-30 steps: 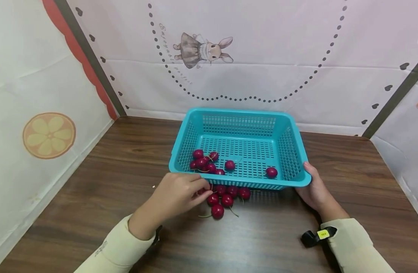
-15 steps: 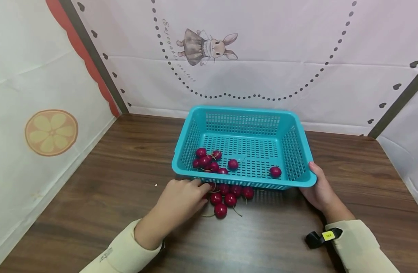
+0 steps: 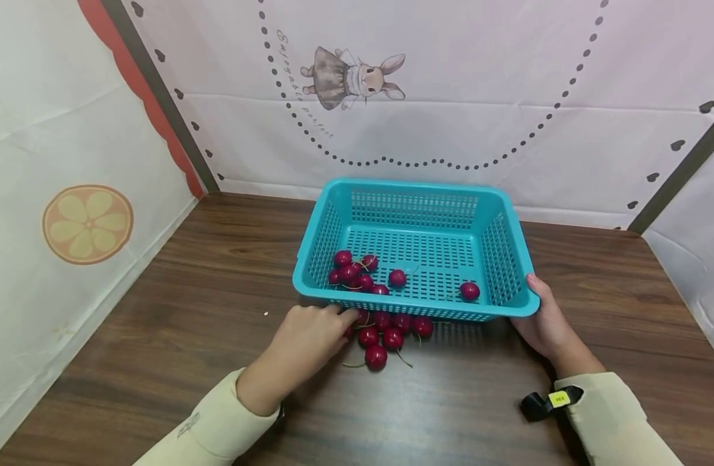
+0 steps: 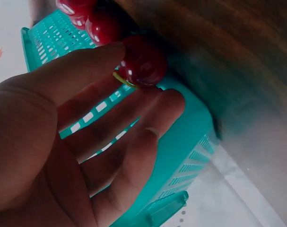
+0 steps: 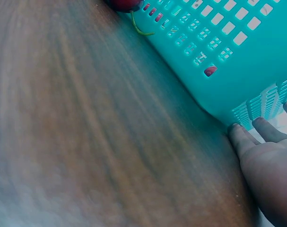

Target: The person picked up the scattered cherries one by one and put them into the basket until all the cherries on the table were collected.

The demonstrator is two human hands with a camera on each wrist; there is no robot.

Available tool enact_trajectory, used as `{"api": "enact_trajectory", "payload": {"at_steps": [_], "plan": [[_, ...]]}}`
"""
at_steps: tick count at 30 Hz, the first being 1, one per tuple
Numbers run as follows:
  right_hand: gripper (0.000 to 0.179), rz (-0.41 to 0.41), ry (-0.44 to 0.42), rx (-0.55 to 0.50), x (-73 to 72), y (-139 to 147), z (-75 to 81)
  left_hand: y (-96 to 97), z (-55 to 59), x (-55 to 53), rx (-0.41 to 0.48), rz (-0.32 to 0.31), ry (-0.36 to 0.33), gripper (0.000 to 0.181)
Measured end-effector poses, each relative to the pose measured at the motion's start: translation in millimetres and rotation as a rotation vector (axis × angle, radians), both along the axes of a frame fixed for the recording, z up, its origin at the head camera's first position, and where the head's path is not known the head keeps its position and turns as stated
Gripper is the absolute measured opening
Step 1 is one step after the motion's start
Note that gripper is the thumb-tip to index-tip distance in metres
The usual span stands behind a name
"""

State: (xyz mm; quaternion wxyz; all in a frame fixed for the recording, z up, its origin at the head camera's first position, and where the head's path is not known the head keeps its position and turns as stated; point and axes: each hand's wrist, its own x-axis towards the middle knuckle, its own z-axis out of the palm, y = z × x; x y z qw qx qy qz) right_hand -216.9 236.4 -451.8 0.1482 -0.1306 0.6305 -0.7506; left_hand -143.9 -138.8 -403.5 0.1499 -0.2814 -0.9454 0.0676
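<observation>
A turquoise plastic basket point(image 3: 417, 304) sits on the table with several red cherries point(image 3: 351, 272) in its left part and one cherry point(image 3: 470, 291) at its right. In front of it lies a cluster of loose cherries point(image 3: 393, 339) with green stems. My left hand point(image 3: 307, 340) is at the left end of this cluster. In the left wrist view its thumb and fingertips pinch a cherry point(image 4: 145, 61), close beside the basket's wall. My right hand point(image 3: 546, 327) holds the basket at its front right corner, thumb on the rim and fingers along the outer side wall.
Brown wood-grain table point(image 3: 205, 310) surrounds the basket. A white printed cloth point(image 3: 450, 77) stands behind it, and more cloth point(image 3: 89, 149) rises at the left. A black strap point(image 3: 549, 402) with a yellow tag is on the right wrist.
My left hand has moved slightly in under the basket's front rim, and its fingers have drawn together on a cherry. The right hand keeps its place at the corner. The head view has shifted slightly.
</observation>
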Motion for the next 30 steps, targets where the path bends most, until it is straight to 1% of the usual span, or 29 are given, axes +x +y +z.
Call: {"api": "enact_trajectory", "payload": {"at_steps": [8, 15, 25, 30], "plan": [[0.067, -0.005, -0.003, 0.011, 0.1, -0.9, 0.6, -0.3, -3.4, -2.0, 0.040, -0.013, -0.026, 0.031], [0.065, -0.003, 0.005, -0.004, -0.4, -1.2, -0.4, -0.9, -5.4, -2.4, 0.063, -0.040, -0.003, 0.030], [0.065, -0.006, 0.017, -0.017, 0.1, -1.2, -0.9, -0.1, 4.2, 0.8, 0.095, -0.069, -0.038, 0.036], [0.064, -0.007, 0.019, -0.015, 0.1, -0.6, -1.1, 1.1, 9.4, 2.5, 0.113, -0.067, -0.065, 0.042]]}}
